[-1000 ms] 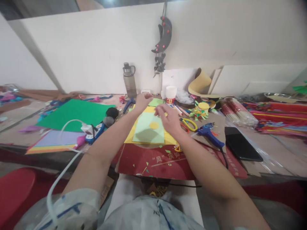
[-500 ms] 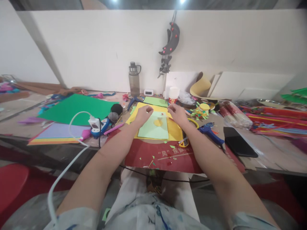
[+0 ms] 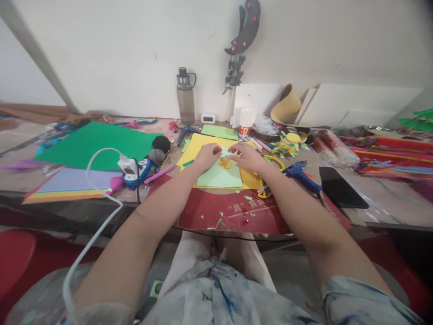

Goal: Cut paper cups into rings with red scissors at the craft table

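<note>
A yellow paper circle [image 3: 225, 163] lies on a pale green sheet [image 3: 219, 178], which rests on larger yellow paper [image 3: 190, 151]. At the circle's upper left, my left hand [image 3: 209, 156] has its fingers curved, thumb and fingers apart. From the other side my right hand [image 3: 246, 155] reaches over the circle's upper right edge. Its thumb and fingers are spread, with nothing visible between them. Whether either hand touches the circle I cannot tell. Yellow-handled scissors [image 3: 264, 193] lie partly under my right forearm. A dark green paper strip [image 3: 188, 163] is beside my left hand.
To the right are a blue glue gun [image 3: 301, 175] and a black phone [image 3: 341, 187]. A bottle [image 3: 186, 99] and a paper cup [image 3: 246, 122] stand behind. On the left lie a green sheet [image 3: 91, 146] and a power strip [image 3: 140, 174] with a white cable.
My hands have come closer together, nearer the yellow circle, and their fingers have spread. The dark green strip now shows beside my left hand. The camera view has tilted down.
</note>
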A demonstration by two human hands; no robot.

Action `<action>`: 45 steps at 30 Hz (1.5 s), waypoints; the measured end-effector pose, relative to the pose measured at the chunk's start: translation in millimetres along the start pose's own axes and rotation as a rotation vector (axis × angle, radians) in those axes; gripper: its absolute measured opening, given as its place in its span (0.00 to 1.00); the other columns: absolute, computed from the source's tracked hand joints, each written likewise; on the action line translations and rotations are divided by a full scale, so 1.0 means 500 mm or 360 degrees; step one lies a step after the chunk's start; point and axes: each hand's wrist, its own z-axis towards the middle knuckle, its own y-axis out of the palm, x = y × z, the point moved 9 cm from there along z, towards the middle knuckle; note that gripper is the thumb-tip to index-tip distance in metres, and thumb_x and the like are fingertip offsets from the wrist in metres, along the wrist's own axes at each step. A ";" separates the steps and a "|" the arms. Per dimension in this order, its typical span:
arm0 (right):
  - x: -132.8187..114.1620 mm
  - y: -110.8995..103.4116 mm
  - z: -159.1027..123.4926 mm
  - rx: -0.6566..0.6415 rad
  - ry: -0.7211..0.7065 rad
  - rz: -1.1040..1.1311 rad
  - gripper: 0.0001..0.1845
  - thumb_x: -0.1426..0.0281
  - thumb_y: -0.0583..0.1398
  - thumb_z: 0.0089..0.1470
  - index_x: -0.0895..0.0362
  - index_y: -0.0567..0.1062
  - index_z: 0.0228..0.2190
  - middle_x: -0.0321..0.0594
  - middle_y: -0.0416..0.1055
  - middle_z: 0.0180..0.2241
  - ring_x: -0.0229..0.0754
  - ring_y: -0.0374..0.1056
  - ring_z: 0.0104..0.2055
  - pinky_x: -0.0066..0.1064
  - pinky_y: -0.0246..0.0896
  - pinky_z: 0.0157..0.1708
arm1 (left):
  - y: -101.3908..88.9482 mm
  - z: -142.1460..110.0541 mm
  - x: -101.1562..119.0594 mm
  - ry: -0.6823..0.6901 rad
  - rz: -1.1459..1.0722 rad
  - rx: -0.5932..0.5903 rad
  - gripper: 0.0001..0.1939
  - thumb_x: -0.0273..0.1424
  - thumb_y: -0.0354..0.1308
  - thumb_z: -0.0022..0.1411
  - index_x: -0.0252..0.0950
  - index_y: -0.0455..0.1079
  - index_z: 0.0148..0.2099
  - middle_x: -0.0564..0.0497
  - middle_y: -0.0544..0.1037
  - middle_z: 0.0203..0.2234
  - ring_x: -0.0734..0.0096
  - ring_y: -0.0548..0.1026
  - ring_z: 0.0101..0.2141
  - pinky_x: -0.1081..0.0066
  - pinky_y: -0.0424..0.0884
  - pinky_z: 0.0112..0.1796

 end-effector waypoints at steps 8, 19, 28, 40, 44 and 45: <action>-0.026 0.064 -0.006 -0.0299 -0.0026 -0.0128 0.22 0.62 0.69 0.52 0.59 0.80 0.47 0.52 0.71 0.46 0.53 0.66 0.51 0.43 0.59 0.54 | -0.030 -0.002 -0.010 -0.0036 0.0020 0.0075 0.07 0.28 0.59 0.59 0.36 0.76 0.40 0.45 0.82 0.38 0.61 0.78 0.40 0.62 0.72 0.47; -0.023 0.026 -0.002 -0.0047 0.0147 0.0237 0.13 0.71 0.67 0.48 0.58 0.76 0.38 0.37 0.71 0.33 0.39 0.64 0.34 0.31 0.59 0.38 | -0.030 -0.006 0.016 -0.0071 -0.0245 0.0012 0.12 0.39 0.54 0.64 0.38 0.74 0.35 0.47 0.82 0.34 0.63 0.78 0.37 0.65 0.72 0.41; 0.014 0.028 0.009 0.0052 0.0324 0.0709 0.10 0.62 0.65 0.49 0.56 0.73 0.30 0.32 0.69 0.25 0.36 0.63 0.28 0.29 0.60 0.31 | -0.007 -0.012 0.028 -0.0176 -0.0724 -0.0187 0.14 0.39 0.67 0.51 0.33 0.76 0.33 0.49 0.79 0.28 0.71 0.72 0.29 0.69 0.66 0.34; 0.043 0.015 0.000 0.0109 0.0678 0.0898 0.09 0.67 0.61 0.56 0.56 0.72 0.26 0.31 0.68 0.18 0.33 0.64 0.21 0.25 0.61 0.26 | -0.012 -0.012 0.000 -0.0316 -0.0991 -0.0029 0.14 0.40 0.65 0.56 0.33 0.74 0.33 0.52 0.74 0.18 0.77 0.69 0.21 0.73 0.62 0.26; 0.042 0.007 0.000 0.0145 0.0695 0.0858 0.10 0.67 0.61 0.58 0.56 0.72 0.26 0.31 0.66 0.17 0.33 0.64 0.21 0.23 0.59 0.25 | -0.002 -0.016 -0.002 -0.0337 -0.1023 -0.0101 0.17 0.43 0.64 0.58 0.33 0.71 0.29 0.51 0.74 0.18 0.77 0.70 0.21 0.73 0.62 0.27; 0.040 0.007 0.000 0.0147 0.0692 0.0848 0.10 0.66 0.61 0.58 0.56 0.72 0.26 0.31 0.66 0.17 0.33 0.64 0.21 0.23 0.59 0.25 | 0.000 -0.016 -0.001 -0.0333 -0.1011 -0.0113 0.17 0.43 0.64 0.58 0.33 0.70 0.29 0.51 0.75 0.19 0.77 0.70 0.21 0.73 0.62 0.27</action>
